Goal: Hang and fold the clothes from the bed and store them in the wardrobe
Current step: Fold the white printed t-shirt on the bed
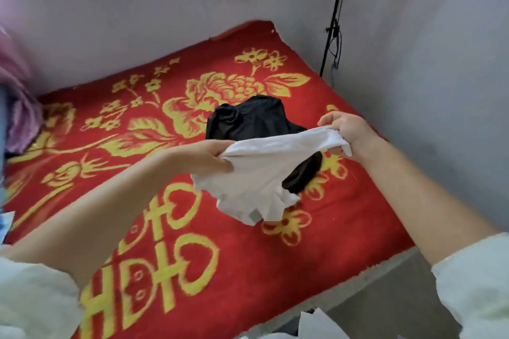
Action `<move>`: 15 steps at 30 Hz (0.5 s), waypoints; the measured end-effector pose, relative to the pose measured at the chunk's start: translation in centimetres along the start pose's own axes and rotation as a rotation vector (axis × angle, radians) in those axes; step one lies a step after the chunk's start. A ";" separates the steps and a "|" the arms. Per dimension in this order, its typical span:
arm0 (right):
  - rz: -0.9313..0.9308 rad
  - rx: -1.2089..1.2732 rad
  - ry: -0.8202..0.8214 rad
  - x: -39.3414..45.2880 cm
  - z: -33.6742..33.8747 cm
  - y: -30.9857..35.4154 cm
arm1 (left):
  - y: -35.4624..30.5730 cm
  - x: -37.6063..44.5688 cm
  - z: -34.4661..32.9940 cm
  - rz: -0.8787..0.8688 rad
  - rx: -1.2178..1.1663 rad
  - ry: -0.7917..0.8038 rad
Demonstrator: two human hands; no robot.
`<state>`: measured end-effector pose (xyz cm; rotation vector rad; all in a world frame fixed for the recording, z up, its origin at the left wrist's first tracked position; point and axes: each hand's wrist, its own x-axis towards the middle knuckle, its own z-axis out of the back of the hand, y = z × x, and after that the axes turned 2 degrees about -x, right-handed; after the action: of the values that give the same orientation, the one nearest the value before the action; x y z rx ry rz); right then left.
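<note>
White garment [259,173] hangs between left hand [203,155] and right hand [348,132], both pinching it.

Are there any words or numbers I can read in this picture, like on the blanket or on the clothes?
"囍": the big yellow double-happiness sign woven into the red blanket, seen sideways, partly hidden behind the left arm.
White garment, held up by the left hand and the right hand: no writing shows.
Black garment lying on the blanket: no writing shows.
No numbers or brand labels anywhere.
</note>
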<state>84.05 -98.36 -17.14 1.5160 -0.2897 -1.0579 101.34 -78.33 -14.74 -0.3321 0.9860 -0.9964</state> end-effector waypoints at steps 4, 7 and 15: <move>0.079 -0.041 -0.015 -0.5 -2.7 2.9 | 1.9 -1.9 0.7 0.159 0.116 0.047; 0.151 -0.006 -0.101 -0.1 -4.1 5.9 | 3.0 -2.8 2.5 0.196 0.185 -0.091; 0.423 0.212 -0.232 -2.0 -8.6 14.8 | 4.3 -5.8 9.8 0.367 0.435 -0.939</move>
<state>94.93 -95.17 -4.16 1.4312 -0.8685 -0.8800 110.67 -73.00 -9.04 -0.2013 -0.0365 -0.5765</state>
